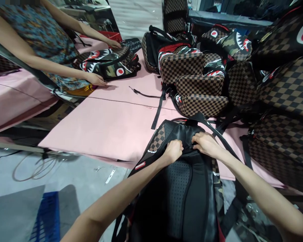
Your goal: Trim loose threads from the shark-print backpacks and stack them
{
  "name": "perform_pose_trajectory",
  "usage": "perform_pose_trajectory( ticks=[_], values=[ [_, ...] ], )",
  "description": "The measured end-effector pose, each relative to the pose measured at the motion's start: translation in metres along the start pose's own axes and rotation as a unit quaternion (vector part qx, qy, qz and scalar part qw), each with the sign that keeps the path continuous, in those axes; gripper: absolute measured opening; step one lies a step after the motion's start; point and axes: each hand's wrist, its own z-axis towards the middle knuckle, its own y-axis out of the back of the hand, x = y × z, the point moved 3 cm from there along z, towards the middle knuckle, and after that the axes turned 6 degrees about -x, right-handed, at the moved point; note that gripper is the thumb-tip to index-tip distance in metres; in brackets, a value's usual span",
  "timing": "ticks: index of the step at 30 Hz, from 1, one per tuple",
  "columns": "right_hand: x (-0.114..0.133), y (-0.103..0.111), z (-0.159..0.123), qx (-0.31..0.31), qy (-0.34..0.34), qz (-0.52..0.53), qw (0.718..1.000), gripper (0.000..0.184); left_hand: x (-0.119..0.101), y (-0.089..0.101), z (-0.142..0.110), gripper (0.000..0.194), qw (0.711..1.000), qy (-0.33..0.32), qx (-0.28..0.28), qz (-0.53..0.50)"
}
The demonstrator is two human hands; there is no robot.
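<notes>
A black backpack (pixel 178 191) with a padded, perforated back panel lies with its back side up, its top end resting on the pink table. Brown checkered trim shows along its sides. My left hand (pixel 174 151) is closed in a fist on the black fabric near the backpack's top. Just to the right, my right hand (pixel 204 143) pinches the same upper part, with fingers curled over the fabric. A small gap of black material lies between both hands. What exactly sits under the fingers is hidden.
Checkered backpacks (pixel 199 85) with shark-mouth patterns are piled at the back and right of the pink table (pixel 98 124). Across the table, another person's hands (pixel 97 79) rest by a camouflage backpack (pixel 111 69). A blue plastic crate (pixel 46 215) stands on the floor at left.
</notes>
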Motion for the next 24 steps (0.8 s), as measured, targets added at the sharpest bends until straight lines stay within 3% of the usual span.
perform_pose_trajectory(
  ticks=[9, 19, 24],
  values=[
    [0.0, 0.001, 0.004, 0.033, 0.02, 0.028, 0.999, 0.012, 0.001, -0.001, 0.006, 0.02, 1.0, 0.03, -0.004, 0.002],
    [0.016, -0.023, 0.002, 0.105, -0.074, 0.001, 0.992, 0.011, 0.0, -0.002, 0.0, 0.027, 0.998, 0.054, 0.004, 0.014],
    [0.017, -0.027, 0.001, 0.09, -0.105, 0.017, 0.99, 0.01, 0.006, -0.007, 0.004, 0.026, 0.999, 0.052, 0.005, 0.008]
  ],
)
